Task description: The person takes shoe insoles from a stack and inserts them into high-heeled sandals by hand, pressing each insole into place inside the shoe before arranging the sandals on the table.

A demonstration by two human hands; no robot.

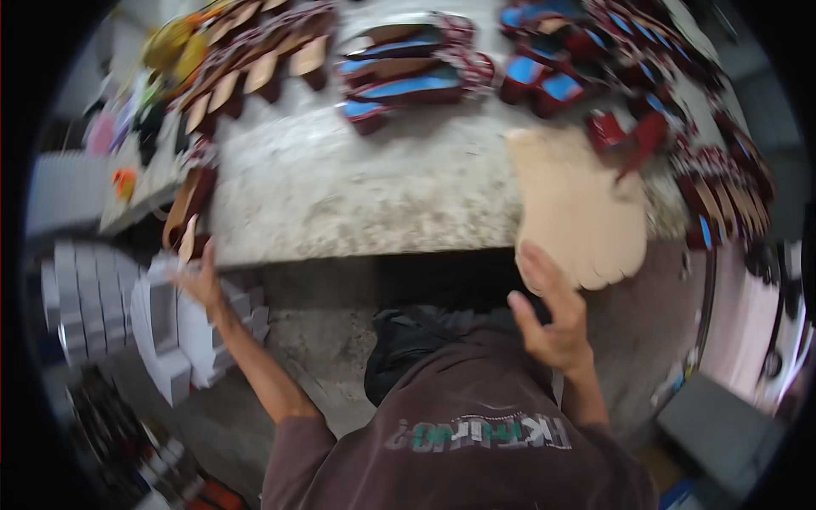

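My left hand (202, 285) is stretched out at the table's left front corner, fingers apart. Just beyond it stands a dark red shoe (193, 200), and a small beige insole-like piece (189, 240) shows by the fingertips; blur hides whether they touch. My right hand (554, 323) is raised at the front edge, thumb and fingers apart. Its fingertips overlap the near left edge of a fanned beige pile (580, 212), apparently insoles, whose scalloped end hangs over the edge. I cannot tell if they touch it. Nothing shows in either palm.
The worn pale table (365, 187) carries rows of heeled shoes: beige-lined ones (263, 72) at far left, blue-lined ones (412, 81) in the middle, more (552, 76) at right. Red straps (629, 136) lie by the pile. White boxes (161, 319) stand below left; a grey box (718, 429) stands lower right.
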